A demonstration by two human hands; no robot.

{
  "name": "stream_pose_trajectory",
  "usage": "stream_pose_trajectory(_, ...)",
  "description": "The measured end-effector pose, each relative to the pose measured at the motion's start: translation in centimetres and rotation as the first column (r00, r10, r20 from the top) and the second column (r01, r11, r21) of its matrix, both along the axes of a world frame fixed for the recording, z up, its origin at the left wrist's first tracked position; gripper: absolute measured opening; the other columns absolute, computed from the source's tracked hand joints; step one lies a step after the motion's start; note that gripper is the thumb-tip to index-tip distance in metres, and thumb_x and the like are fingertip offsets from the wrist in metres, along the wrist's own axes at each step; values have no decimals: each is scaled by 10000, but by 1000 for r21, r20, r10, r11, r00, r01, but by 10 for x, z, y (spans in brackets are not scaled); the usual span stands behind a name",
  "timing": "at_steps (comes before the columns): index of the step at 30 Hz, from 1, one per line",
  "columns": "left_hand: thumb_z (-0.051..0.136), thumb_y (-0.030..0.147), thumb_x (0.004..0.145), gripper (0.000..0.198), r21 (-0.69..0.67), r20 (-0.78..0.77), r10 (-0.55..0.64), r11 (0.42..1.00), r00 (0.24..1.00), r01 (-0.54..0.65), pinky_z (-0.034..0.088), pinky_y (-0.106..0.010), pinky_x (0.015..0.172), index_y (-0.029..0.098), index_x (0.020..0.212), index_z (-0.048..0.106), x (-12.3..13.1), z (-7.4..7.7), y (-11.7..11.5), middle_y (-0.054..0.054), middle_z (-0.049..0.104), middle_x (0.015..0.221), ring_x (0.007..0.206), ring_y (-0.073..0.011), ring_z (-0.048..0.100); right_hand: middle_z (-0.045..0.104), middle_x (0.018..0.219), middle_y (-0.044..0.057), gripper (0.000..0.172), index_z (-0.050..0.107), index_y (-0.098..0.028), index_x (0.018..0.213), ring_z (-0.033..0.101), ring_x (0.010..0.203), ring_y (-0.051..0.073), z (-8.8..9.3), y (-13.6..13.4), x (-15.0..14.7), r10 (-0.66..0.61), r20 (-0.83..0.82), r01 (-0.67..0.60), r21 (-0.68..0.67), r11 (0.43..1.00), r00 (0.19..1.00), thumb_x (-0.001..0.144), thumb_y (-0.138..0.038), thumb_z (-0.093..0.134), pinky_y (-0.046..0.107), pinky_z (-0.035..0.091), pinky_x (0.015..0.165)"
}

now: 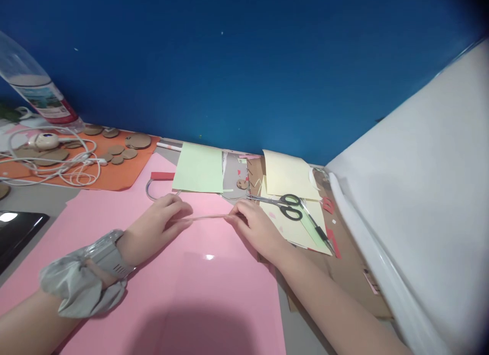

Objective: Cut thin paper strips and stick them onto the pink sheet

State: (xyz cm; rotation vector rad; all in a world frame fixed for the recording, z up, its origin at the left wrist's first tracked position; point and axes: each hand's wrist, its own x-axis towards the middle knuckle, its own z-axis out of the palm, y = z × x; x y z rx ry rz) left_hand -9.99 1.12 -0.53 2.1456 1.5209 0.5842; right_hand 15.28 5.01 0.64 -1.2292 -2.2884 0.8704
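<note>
A thin, light brown strip [210, 217] is stretched level between my two hands, just over the pink sheet [225, 283]. My left hand [162, 225] pinches its left end between thumb and fingers. At the other end, my right hand [252, 225] has its fingertips closed on the strip. A green paper [198, 167] lies beyond my hands, with a red strip [162, 175] and a grey curved band [148, 190] to its left. Black-handled scissors [282, 204] rest right of my right hand on pale yellow paper, beside a black pen [319, 230].
Brown cardboard rounds [138, 140] and white earphone cables [82, 161] lie on orange paper [130, 176] at the left. Behind them stands a plastic bottle [42, 98]. A dark device [19, 235] sits at the left edge. Brown cardboard [351, 278] and a white panel [428, 192] are at the right.
</note>
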Motion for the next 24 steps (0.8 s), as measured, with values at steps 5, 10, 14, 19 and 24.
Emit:
stream_pose_trajectory(5, 480, 409, 885, 283, 67, -89, -13, 998, 996, 19, 385, -396, 918, 270, 1078, 633, 1, 1, -2, -50, 557, 1052, 1012, -237, 491, 600, 918, 35, 166, 573, -211, 807, 528, 929, 192, 0, 1, 1, 12, -111, -13, -4, 1000, 994, 931, -241, 468, 326, 392, 835)
stream_pose_trajectory(10, 508, 425, 870, 262, 31, -33, -37, 999, 999, 38, 410, -331, 825, 201, 910, 636, 2, 9, -4, -39, 625, 917, 888, -203, 542, 623, 908, 24, 233, 612, -215, 824, 552, 911, 181, 1, 2, 2, 10, -119, -19, -75, 997, 993, 954, -277, 429, 312, 390, 837)
stream_pose_trajectory(14, 412, 370, 913, 274, -24, 30, -10, 1000, 999, 10, 420, -306, 796, 188, 852, 608, 3, 13, -5, -35, 641, 864, 841, -186, 568, 638, 946, 34, 313, 657, -220, 907, 556, 954, 180, 2, 2, 2, 43, -126, -55, -94, 994, 991, 982, -284, 360, 312, 391, 860)
stream_pose_trajectory(19, 418, 362, 908, 241, -21, 101, 62, 998, 993, -60, 438, -299, 812, 192, 955, 581, 1, 13, -7, -46, 657, 959, 892, -187, 586, 638, 1062, 44, 329, 657, -257, 1081, 547, 1042, 194, 2, 2, 3, 45, -116, -56, -93, 994, 992, 986, -304, 345, 333, 387, 915)
stream_pose_trajectory(24, 418, 336, 909, 201, -7, 135, 50, 999, 990, -49, 456, -267, 747, 201, 957, 560, -1, 11, -9, -34, 669, 927, 833, -166, 612, 649, 1089, 25, 308, 655, -260, 1073, 552, 1050, 182, 1, 2, 3, 66, -140, -76, -68, 995, 988, 982, -274, 361, 315, 387, 911)
